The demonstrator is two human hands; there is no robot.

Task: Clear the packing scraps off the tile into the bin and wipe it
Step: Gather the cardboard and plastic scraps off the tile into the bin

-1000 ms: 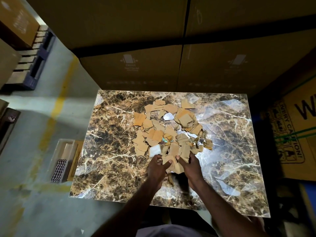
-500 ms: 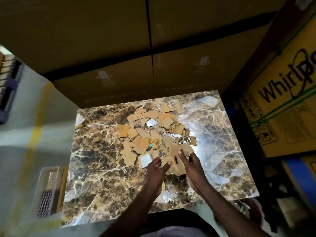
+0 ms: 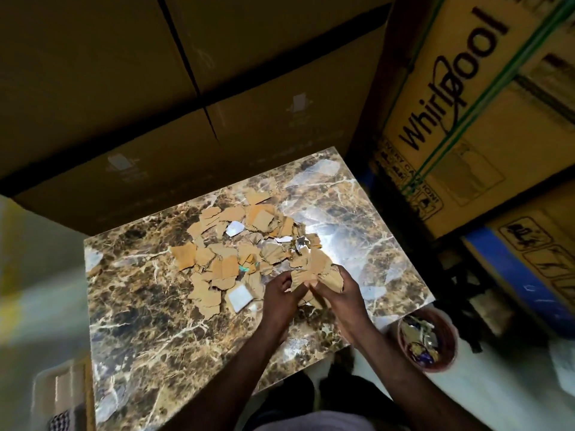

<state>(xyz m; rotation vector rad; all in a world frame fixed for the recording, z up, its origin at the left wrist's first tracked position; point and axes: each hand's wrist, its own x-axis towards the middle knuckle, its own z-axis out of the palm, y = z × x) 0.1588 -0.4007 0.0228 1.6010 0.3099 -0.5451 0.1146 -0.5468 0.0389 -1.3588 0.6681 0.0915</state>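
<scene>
So the cardboard scraps (image 3: 245, 253) are heaped in the middle of the marble-pattern tile (image 3: 149, 325), spreading toward its far right side, with a few white and shiny bits mixed in (one white square (image 3: 239, 296) sits at the near edge of the pile). Both hands are at the near right end of the heap, pressed close together with a bunch of scraps (image 3: 314, 272) caught between them. The left hand (image 3: 281, 298) has its fingers curled around the left side of that bunch, and the right hand (image 3: 340, 293) wraps the right side, fingers bent over the cardboard. The round reddish bin (image 3: 448, 331) is on the floor just off the tile's near right corner, with some scraps and wrappers already in it. Big brown cartons (image 3: 186, 104) stand behind the tile, and a yellow Whirlpool box (image 3: 485, 119) with green strapping is on the right. A checked cloth (image 3: 60, 419) peeks in at the near left.
</scene>
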